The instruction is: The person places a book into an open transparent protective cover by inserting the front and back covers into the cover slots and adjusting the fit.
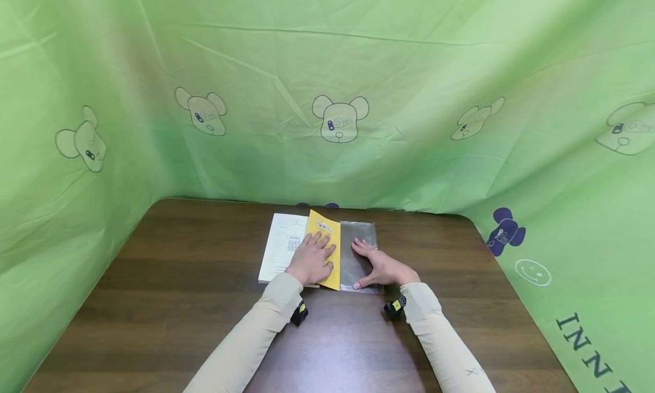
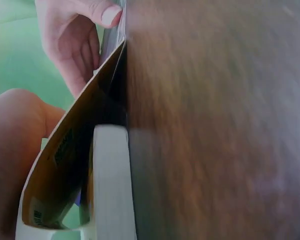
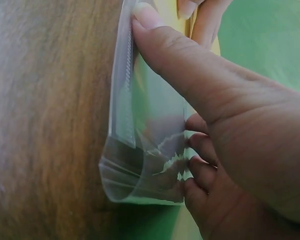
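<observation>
A thin book lies open on the brown table [image 1: 194, 302], with its white page [image 1: 282, 246] to the left. Its yellow cover [image 1: 327, 251] stands folded up in the middle. My left hand [image 1: 313, 257] lies flat on that yellow cover, fingers straight. A clear plastic sleeve [image 1: 360, 234] lies on the table right of the cover. My right hand [image 1: 377, 266] rests on the sleeve, fingertips pressing down, the thumb at its near edge. The right wrist view shows the thumb [image 3: 170, 55] along the sleeve's [image 3: 150, 115] edge. The left wrist view shows the yellow cover [image 2: 65, 150] bowed above the white pages [image 2: 110, 185].
Green cloth printed with bear heads [image 1: 340, 117] hangs behind and at both sides of the table. The table's rounded far corners sit close to the cloth. Bare wood surrounds the book on the left, the right and at the front.
</observation>
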Motion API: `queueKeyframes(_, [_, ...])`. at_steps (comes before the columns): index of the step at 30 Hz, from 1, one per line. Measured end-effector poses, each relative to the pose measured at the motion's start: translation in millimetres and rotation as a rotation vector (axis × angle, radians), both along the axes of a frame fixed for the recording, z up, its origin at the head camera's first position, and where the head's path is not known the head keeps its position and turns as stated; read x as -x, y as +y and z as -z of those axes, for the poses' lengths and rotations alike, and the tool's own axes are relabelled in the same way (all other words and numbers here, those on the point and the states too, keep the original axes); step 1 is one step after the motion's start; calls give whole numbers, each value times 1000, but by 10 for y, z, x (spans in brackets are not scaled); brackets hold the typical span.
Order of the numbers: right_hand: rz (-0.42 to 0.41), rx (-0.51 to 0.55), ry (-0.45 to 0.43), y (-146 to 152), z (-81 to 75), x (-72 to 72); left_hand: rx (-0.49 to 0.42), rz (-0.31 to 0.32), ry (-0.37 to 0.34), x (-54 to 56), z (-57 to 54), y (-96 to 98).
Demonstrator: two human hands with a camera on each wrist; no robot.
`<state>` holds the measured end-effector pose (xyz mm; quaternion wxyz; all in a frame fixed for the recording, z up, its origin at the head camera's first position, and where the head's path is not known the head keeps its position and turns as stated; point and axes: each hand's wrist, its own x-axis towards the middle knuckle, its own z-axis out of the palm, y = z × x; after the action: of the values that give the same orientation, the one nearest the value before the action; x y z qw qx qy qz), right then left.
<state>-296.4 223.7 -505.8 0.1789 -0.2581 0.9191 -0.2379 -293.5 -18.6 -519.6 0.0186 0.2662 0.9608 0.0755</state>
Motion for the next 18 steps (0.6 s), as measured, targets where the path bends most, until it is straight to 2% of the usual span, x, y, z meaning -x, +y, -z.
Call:
queueKeyframes(8, [4, -1, -5, -7, 0, -18, 23, -19, -25, -13, -18, 71])
queueKeyframes(18, [7, 7, -14, -5, 1, -14, -7, -16, -34, -23, -34, 86])
